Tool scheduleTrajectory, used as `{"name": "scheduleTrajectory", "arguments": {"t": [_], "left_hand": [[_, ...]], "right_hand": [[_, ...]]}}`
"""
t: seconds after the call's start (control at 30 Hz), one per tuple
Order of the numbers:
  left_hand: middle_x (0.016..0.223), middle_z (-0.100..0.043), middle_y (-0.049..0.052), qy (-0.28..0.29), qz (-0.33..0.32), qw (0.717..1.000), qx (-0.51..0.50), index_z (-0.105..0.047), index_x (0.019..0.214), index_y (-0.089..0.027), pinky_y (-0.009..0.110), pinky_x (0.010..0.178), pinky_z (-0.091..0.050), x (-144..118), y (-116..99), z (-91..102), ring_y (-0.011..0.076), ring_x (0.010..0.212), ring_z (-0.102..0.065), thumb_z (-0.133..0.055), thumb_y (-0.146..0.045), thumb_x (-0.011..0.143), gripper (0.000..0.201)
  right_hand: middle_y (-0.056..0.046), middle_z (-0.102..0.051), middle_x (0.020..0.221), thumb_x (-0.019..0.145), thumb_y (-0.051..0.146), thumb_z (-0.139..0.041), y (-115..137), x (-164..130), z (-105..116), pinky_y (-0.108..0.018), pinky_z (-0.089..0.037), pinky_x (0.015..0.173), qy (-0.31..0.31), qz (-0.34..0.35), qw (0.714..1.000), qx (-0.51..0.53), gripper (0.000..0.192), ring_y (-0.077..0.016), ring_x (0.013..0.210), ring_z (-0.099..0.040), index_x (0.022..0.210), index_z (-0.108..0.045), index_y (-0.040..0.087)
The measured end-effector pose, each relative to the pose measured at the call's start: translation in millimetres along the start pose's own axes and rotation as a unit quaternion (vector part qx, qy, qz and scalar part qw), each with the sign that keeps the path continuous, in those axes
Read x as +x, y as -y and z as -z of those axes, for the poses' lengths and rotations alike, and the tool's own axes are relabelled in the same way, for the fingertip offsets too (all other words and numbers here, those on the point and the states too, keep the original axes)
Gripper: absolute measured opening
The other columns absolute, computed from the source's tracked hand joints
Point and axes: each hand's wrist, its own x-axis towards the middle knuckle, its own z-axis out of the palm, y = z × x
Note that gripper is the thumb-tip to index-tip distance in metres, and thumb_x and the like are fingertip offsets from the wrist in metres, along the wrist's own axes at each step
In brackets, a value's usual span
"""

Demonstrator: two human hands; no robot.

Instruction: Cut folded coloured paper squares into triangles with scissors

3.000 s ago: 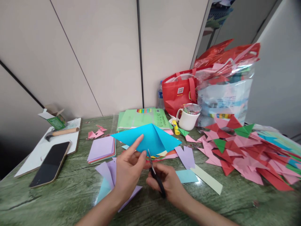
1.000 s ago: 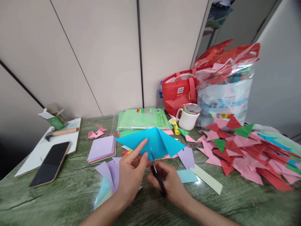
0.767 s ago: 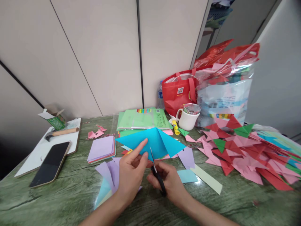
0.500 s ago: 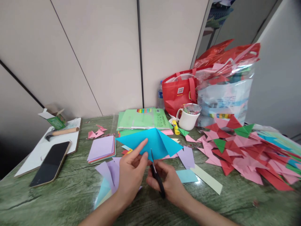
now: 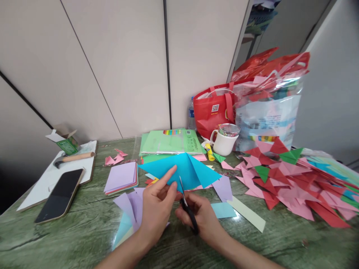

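Blue sheet [image 5: 179,168] is kept pinched by left hand [image 5: 157,203]; scissors [image 5: 186,203], gripped by right hand [image 5: 203,216], are inched further in vs. 3 s ago, so cut progresses.

Bare table [image 5: 70,235] open near left; folded paper heap [image 5: 297,183] blocks right; mug [image 5: 224,142] behind.
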Motion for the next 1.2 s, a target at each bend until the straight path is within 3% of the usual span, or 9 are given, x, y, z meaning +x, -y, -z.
{"name": "scheduleTrajectory", "arguments": {"t": [0.23,0.47,0.73,0.83,1.03,1.2], "left_hand": [[0.052,-0.051,-0.006,0.010,0.006,1.000,-0.008,-0.059,0.119,-0.021,0.019,0.056,-0.050,0,5,0.1,0.0071,0.050,-0.046,-0.062,-0.028,0.074,0.046],[0.047,-0.037,-0.008,-0.003,-0.014,1.000,0.009,-0.057,0.122,-0.021,0.014,0.045,-0.037,3,4,3.0,0.0058,0.046,-0.032,-0.061,-0.029,0.076,0.047],[0.069,-0.066,0.000,-0.008,-0.045,0.999,0.014,-0.063,0.115,-0.023,0.025,0.059,-0.050,17,2,19.2,0.0118,0.056,-0.052,-0.064,-0.032,0.073,0.043],[0.072,-0.069,0.000,0.011,-0.038,0.999,0.004,-0.063,0.114,-0.023,0.027,0.061,-0.052,19,0,19.9,0.0131,0.056,-0.058,-0.065,-0.030,0.072,0.042],[0.069,-0.070,0.001,0.038,-0.012,0.998,-0.046,-0.063,0.115,-0.021,0.028,0.061,-0.055,19,-1,19.2,0.0151,0.058,-0.062,-0.065,-0.029,0.073,0.042],[0.069,-0.070,0.001,0.035,0.011,0.997,-0.068,-0.064,0.113,-0.020,0.028,0.062,-0.055,21,-7,21.9,0.0151,0.058,-0.063,-0.067,-0.027,0.071,0.042]], "right_hand": [[0.007,-0.040,0.050,0.065,0.023,-0.066,-5,0,0,-0.019,-0.028,0.042,-0.005,-0.010,1.000,-0.005,0.014,-0.0071,0.042,-0.036,0.068,-0.054,0.016],[0.007,-0.042,0.046,0.061,0.029,-0.072,1,1,-2,-0.018,-0.029,0.040,-0.014,-0.027,0.999,0.012,0.023,-0.0067,0.040,-0.037,0.064,-0.053,0.016],[0.008,-0.042,0.041,0.062,0.036,-0.069,2,2,-4,-0.020,-0.029,0.039,-0.013,-0.050,0.998,0.032,0.027,-0.0069,0.037,-0.035,0.072,-0.057,0.014],[0.008,-0.044,0.045,0.063,0.035,-0.069,0,2,-3,-0.020,-0.030,0.041,-0.009,-0.042,0.998,0.035,0.028,-0.0071,0.040,-0.037,0.077,-0.057,0.014],[0.003,-0.059,0.065,0.057,0.024,-0.078,0,4,2,-0.024,-0.042,0.056,-0.007,-0.010,0.998,0.056,0.038,-0.0122,0.057,-0.053,0.076,-0.045,0.020],[-0.004,-0.064,0.081,0.053,0.027,-0.082,1,5,5,-0.030,-0.048,0.071,0.038,0.009,0.991,0.125,0.043,-0.0188,0.076,-0.060,0.083,-0.054,0.018]]}}
